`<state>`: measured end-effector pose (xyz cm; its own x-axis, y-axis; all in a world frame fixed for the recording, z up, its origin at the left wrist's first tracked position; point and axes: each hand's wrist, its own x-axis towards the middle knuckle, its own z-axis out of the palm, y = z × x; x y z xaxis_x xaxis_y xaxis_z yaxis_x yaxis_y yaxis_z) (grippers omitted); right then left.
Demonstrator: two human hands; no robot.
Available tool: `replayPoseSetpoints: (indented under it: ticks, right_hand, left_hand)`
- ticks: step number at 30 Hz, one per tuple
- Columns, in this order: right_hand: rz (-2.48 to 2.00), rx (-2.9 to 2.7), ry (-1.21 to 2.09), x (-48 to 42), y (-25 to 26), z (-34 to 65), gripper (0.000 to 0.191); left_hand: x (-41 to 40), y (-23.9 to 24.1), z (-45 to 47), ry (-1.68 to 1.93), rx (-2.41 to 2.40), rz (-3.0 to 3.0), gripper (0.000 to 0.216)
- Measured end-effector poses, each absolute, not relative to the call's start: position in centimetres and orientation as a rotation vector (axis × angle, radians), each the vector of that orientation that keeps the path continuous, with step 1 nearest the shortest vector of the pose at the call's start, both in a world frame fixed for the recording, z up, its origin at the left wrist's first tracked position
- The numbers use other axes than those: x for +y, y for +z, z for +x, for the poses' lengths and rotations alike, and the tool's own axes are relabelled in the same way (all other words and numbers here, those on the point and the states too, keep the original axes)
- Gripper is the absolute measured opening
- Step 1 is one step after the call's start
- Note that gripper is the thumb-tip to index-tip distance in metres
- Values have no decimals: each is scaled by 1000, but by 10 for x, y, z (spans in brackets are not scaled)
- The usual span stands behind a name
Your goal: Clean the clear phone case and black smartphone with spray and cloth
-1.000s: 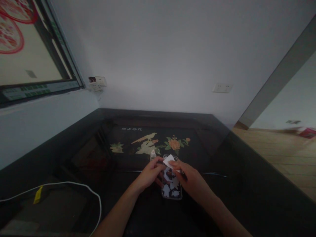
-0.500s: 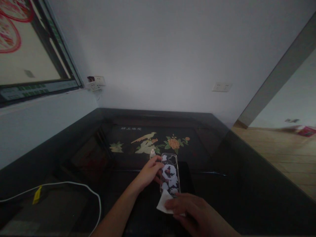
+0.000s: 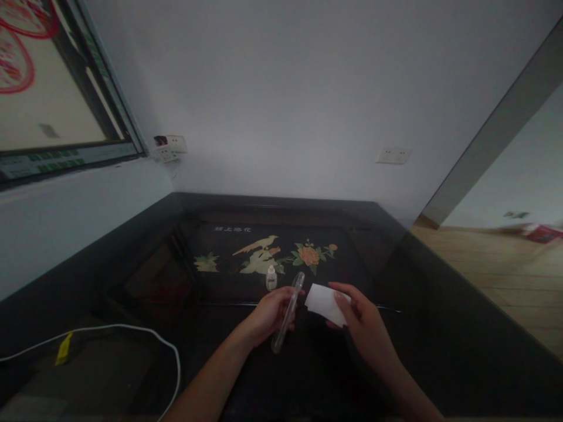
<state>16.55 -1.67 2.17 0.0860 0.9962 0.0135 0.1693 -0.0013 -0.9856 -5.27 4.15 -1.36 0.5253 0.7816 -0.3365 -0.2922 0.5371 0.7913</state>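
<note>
My left hand (image 3: 272, 313) grips a clear phone case (image 3: 288, 316), now turned edge-on so that its printed back is out of sight. To its right, my right hand (image 3: 356, 310) pinches a folded white tissue (image 3: 326, 303) between thumb and fingers. A small gap separates the tissue from the case. Just beyond my left hand, a small white dropper bottle (image 3: 271, 279) stands upright on the glossy black table (image 3: 373, 363).
A white cable (image 3: 145, 329) with a yellow tag (image 3: 64, 348) curves over the table's left side. Bird and flower pictures (image 3: 309, 255) decorate the tabletop. Behind it rises a wall with sockets (image 3: 393, 155); a window (image 3: 48, 76) is at upper left.
The phone case has been turned from showing its white-patterned back to edge-on. My right hand with the tissue has moved up and right, off the case's lower end. The bottle shows more fully.
</note>
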Motion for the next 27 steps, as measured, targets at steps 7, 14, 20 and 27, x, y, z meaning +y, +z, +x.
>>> replayPoseSetpoints:
  ticks: [7,14,20,27]
  right_hand:
    - [-1280,-1316,705,10,26,155,39]
    - [-1222,-1751,258,-3,22,130,37]
    - [-1028,-2015,146,-28,11,115,47]
    - [-723,-2361,220,-63,24,113,45]
  left_hand:
    - [36,5,-54,532,486,528,54]
    - [34,2,-53,522,456,520,62]
    - [34,2,-49,684,470,380,49]
    - [42,8,-51,571,500,498,70]
